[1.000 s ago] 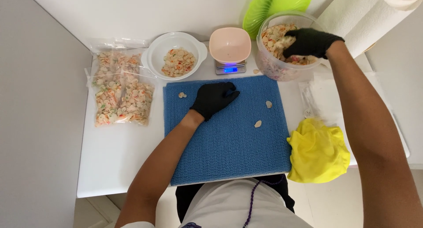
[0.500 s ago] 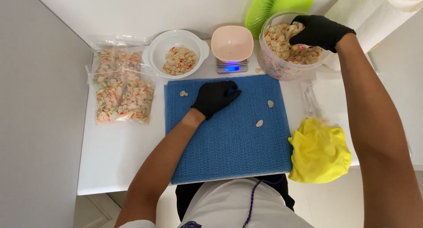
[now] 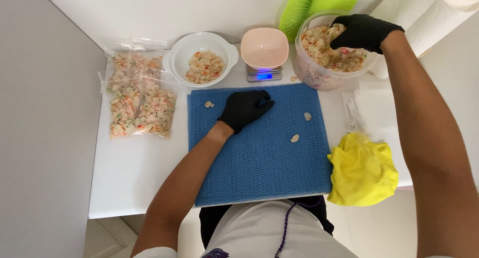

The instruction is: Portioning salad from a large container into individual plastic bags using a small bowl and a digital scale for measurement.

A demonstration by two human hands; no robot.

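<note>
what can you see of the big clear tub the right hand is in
The clear plastic tub is round, see-through and lidless, standing upright at the back right of the white table, just past the blue mat and beside the small scale. It is heaped with pale shell-shaped pieces flecked orange and green. The black-gloved right hand reaches into the top, fingers among the pieces. A green fluted dish leans behind it.
</note>
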